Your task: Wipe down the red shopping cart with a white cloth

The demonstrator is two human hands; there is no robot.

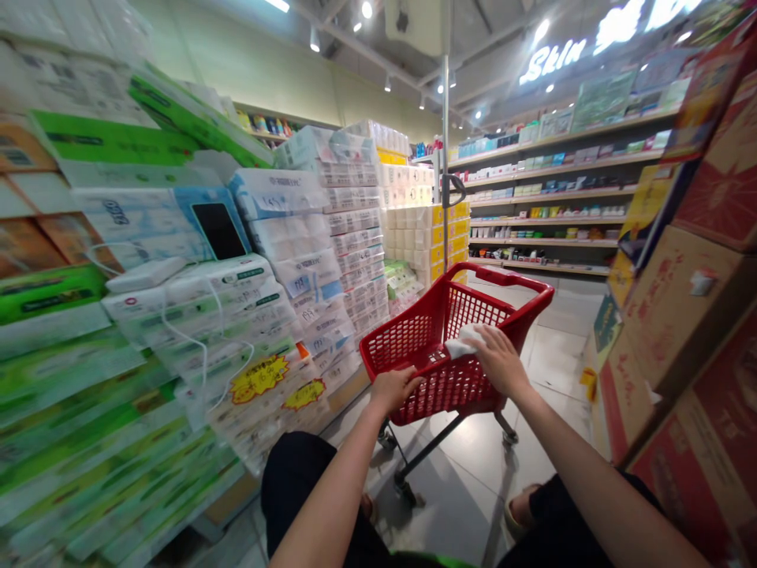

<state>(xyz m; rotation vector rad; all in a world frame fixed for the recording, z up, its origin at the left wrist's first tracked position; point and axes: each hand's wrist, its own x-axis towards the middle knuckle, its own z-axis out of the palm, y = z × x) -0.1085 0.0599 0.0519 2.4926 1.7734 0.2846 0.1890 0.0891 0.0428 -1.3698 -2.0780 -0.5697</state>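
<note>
A red plastic shopping cart [408, 339] stands in front of me on wheeled grey legs, its handle at the far side. My left hand [395, 390] is closed around the near rim of the basket at its left. Over the right part of the same rim, my right hand [495, 356] presses a white cloth or wipe [464, 341] against the red plastic, fingers bent over it. Part of the cloth lies hidden under those fingers. Through the grid walls I see the basket's inside, only partly in view.
Stacked tissue packs [296, 237] line the left side, with a phone [220, 230] and a white cable on top. Cardboard boxes [668, 315] are piled at the right. Behind the cart rise a metal pole [445, 102] and stocked shelves [544, 197]. White floor tiles [550, 355] show between.
</note>
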